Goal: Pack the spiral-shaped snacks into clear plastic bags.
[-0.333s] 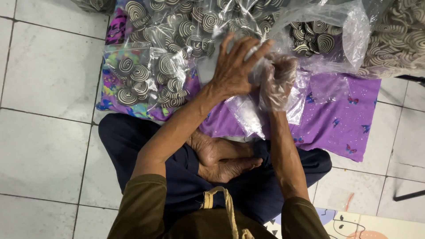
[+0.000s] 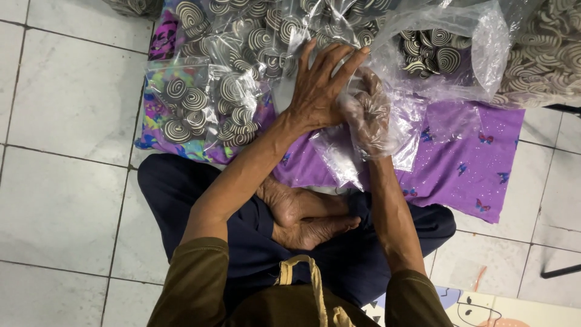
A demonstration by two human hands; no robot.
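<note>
I sit cross-legged on a tiled floor. My left hand (image 2: 321,85) lies flat, fingers spread, on a clear plastic bag (image 2: 339,151) over the purple cloth (image 2: 472,151). My right hand (image 2: 369,118) is inside that clear bag, wrapped in plastic, holding black-and-white spiral cookies. Filled packets of spiral cookies (image 2: 206,109) lie to the left on a colourful cloth. A bigger open plastic bag of spiral cookies (image 2: 436,57) sits beyond my right hand.
More spiral cookies are heaped at the top right (image 2: 551,54). White floor tiles (image 2: 60,121) surround the cloth. A dark bar (image 2: 560,271) lies at the right edge, and a printed sheet (image 2: 484,306) lies by my right knee.
My left hand has settled a little lower and flatter on the bag. The right hand stays inside the plastic.
</note>
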